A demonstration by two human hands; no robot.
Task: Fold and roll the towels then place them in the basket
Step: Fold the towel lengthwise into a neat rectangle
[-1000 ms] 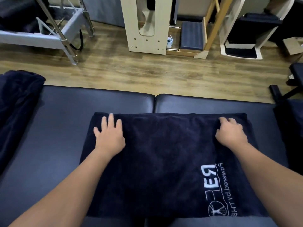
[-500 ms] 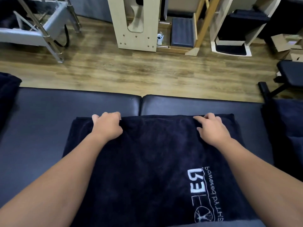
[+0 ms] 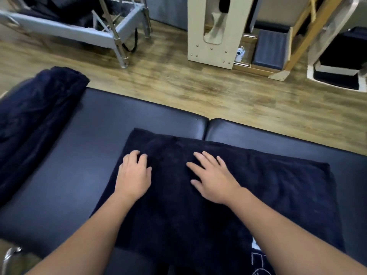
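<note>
The towel (image 3: 248, 187) lies flat on the bench (image 3: 65, 175), centre to lower right of frame, long axis running left to right. Both hands rest on its left half, holding nothing: left hand (image 3: 134, 175) near the left edge with fingers loosely bent, right hand (image 3: 213, 179) spread flat mid-towel. A roll probably starts at the left edge, nearest the left hand

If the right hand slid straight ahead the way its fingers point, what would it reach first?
The right hand lies flat on the dark towel, fingers aimed up-left. It would probably cross more towel to its far edge, then the black padded table; nothing else shows in that line.
</note>
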